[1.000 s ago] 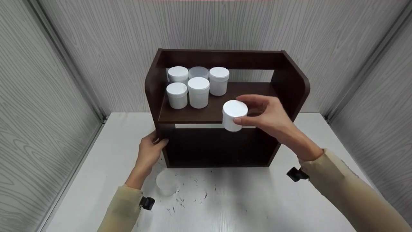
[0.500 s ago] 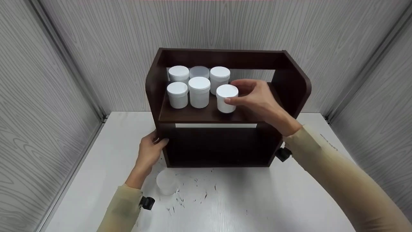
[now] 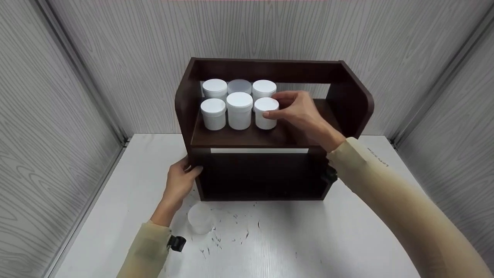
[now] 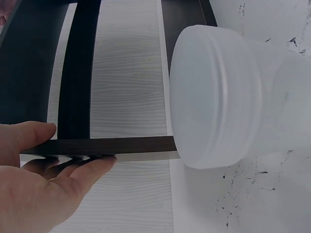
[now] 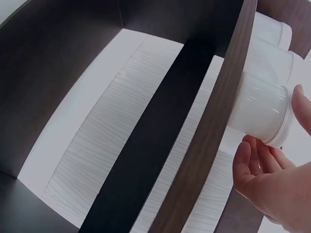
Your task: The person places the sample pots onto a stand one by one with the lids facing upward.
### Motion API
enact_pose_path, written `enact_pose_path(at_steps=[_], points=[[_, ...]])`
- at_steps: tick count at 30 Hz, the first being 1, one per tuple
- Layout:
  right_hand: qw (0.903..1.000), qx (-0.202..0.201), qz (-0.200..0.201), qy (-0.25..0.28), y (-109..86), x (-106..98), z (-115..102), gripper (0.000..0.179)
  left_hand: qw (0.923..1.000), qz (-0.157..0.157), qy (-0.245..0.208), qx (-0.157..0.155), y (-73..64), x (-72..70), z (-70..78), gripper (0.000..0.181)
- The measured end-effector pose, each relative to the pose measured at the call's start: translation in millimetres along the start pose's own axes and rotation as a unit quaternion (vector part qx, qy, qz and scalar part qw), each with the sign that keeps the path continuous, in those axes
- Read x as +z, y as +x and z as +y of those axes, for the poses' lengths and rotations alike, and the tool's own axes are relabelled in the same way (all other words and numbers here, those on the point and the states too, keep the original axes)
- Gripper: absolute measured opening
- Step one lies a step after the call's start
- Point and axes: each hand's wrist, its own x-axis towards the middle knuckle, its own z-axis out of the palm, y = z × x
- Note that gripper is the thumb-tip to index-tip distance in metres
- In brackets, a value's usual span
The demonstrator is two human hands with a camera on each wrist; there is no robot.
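On the upper board of a dark brown two-tier shelf point(image 3: 266, 177), my right hand point(image 3: 305, 116) holds a white lidded jar point(image 3: 266, 117) between thumb and fingers. This jar stands upright at the right end of the front row, beside a taller white jar point(image 3: 239, 116). From the right wrist view, the thumb and fingers lie about the jar's lid point(image 5: 281, 116). My left hand point(image 3: 179, 181) grips the shelf's left side panel, thumb on the inner face and fingers outside, as the left wrist view shows at the panel edge point(image 4: 107, 145).
A shorter white jar point(image 3: 213, 119) fills the front left; behind stand two white jars, one at the left point(image 3: 214, 88) and one at the right point(image 3: 264, 87), with a translucent one point(image 3: 239, 87) between. A translucent jar point(image 3: 200, 219) stands on the white table point(image 3: 293, 247) near my left wrist.
My right hand has carried the white jar back and left, from in front of the shelf onto the upper board next to the taller jar. The left hand has stayed on the side panel.
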Motion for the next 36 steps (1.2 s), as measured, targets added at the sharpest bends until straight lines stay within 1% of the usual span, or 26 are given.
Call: enact_pose_path(at_steps=[6, 10, 14, 17, 20, 23, 25, 27, 30, 33, 36], points=[[0.9999, 0.002, 0.011, -0.005, 0.9, 2, 5, 0.055, 1.0000, -0.003, -0.001, 0.000, 1.0, 1.4, 0.5, 0.058], [0.9999, -0.004, 0.010, 0.000, 1.0, 2, 6, 0.055, 1.0000, -0.002, 0.001, 0.000, 1.7, 2.1, -0.3, 0.057], [1.0000, -0.006, 0.006, -0.001, 0.1, 1, 10, 0.055, 0.9999, -0.011, -0.001, -0.006, 2.0, 2.6, -1.1, 0.058], [0.9999, -0.008, 0.003, -0.008, -2.6, -1, 13, 0.057, 0.9998, -0.015, 0.001, -0.011, 2.2, 2.7, -1.0, 0.058], [0.9999, -0.010, 0.007, -0.005, -8.5, -3, 16, 0.059, 0.9999, -0.011, 0.003, -0.012, 2.1, 2.3, -0.9, 0.058], [0.9995, -0.017, 0.024, 0.006, -18.8, -5, 18, 0.063, 0.9999, -0.008, 0.000, -0.007, 1.4, 1.9, 0.3, 0.059], [0.9987, -0.026, 0.039, 0.018, -28.0, -7, 17, 0.065, 1.0000, -0.007, -0.002, -0.006, 0.9, 1.7, 0.9, 0.059], [0.9976, -0.041, 0.054, 0.017, -38.8, -8, 17, 0.065, 1.0000, -0.006, -0.004, -0.004, 0.5, 1.2, 0.9, 0.058], [0.9951, -0.068, 0.072, 0.000, -57.9, -8, 16, 0.061, 1.0000, -0.002, -0.004, -0.006, -0.1, 0.6, 0.9, 0.057], [0.9909, -0.100, 0.086, -0.030, -79.0, -6, 16, 0.056, 1.0000, 0.001, 0.000, -0.007, -0.1, 0.1, 0.8, 0.056], [0.9864, -0.131, 0.088, -0.047, -99.2, -3, 20, 0.054, 1.0000, 0.002, 0.002, -0.006, 0.5, 0.0, -0.1, 0.056]])
